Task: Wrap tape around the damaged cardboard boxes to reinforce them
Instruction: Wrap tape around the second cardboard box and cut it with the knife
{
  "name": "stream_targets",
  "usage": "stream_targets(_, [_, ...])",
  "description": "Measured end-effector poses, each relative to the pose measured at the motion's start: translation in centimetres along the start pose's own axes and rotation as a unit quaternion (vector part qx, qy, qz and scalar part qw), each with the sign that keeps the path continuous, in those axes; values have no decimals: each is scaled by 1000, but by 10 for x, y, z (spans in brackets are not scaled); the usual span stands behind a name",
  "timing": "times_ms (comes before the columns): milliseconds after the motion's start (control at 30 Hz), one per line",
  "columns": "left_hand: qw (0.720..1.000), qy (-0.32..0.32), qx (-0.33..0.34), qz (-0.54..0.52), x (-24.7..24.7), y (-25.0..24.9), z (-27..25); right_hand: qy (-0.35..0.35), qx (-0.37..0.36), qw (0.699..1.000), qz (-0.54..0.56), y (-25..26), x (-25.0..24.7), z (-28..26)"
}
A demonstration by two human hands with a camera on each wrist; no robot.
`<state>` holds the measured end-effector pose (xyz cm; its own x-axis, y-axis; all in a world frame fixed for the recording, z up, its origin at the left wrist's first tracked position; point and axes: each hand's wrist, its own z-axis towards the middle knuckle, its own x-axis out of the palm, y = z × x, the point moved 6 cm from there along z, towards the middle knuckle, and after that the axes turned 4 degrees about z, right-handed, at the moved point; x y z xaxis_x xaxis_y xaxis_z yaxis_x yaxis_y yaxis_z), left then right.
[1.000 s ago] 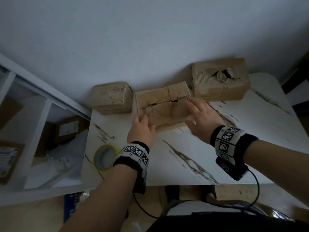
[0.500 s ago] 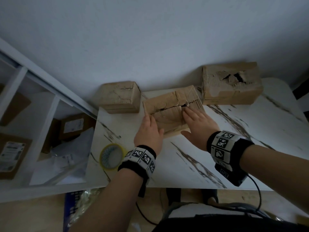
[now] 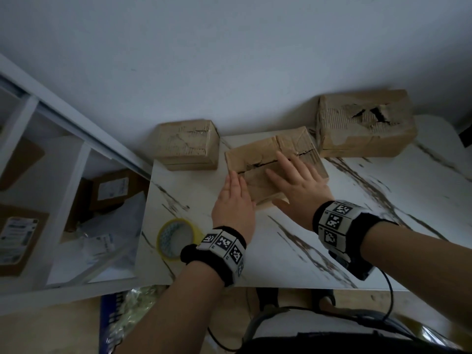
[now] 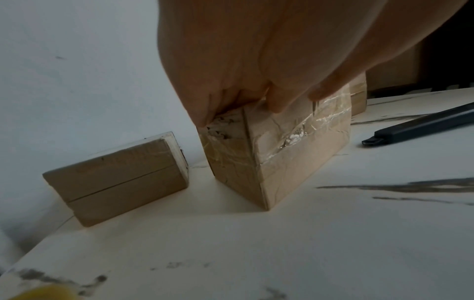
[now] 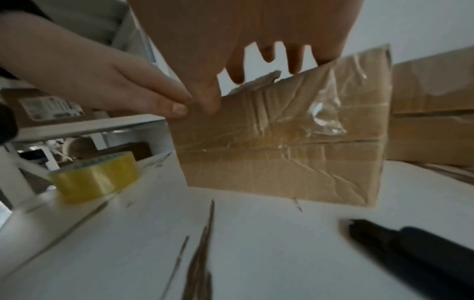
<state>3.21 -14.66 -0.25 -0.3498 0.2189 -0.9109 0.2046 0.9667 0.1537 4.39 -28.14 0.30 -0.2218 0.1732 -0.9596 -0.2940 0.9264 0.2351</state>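
Note:
The middle cardboard box point(image 3: 258, 154) lies askew on the marble table point(image 3: 383, 226), its top cracked and its sides covered in crinkled clear tape point(image 5: 323, 119). My left hand point(image 3: 237, 185) lies with straight fingers against the box's left end and top corner point(image 4: 231, 113). My right hand point(image 3: 283, 180) is spread flat on the box's top, thumb point(image 5: 210, 97) on its near face. A yellow tape roll point(image 3: 176, 237) lies flat near the table's left front corner, also in the right wrist view point(image 5: 94, 176).
A small torn box point(image 3: 187, 144) stands against the wall at the left, a larger box point(image 3: 365, 126) with a ripped top at the right. A black pen-like tool point(image 5: 410, 247) lies on the table near my right wrist. White shelves point(image 3: 63, 200) with parcels stand left of the table.
The middle box has swung from parallel with the wall to askew, its right end pointing away. My right hand slid from its right end onto the top; my left stayed at the left end.

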Motion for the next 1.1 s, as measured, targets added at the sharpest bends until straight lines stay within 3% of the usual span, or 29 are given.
stream_targets(233, [1000, -9, 5, 4, 5, 4, 5, -9, 7, 998, -61, -7, 13, 3])
stream_targets(367, [998, -46, -8, -41, -4, 6, 2, -4, 6, 998, -68, -9, 15, 5])
stream_targets(667, [997, -55, 45, -35, -2, -9, 12, -32, 8, 998, -51, -5, 10, 6])
stream_targets(1100, [996, -40, 82, -24, 1, -10, 25, 40, 24, 998, -38, -7, 9, 6])
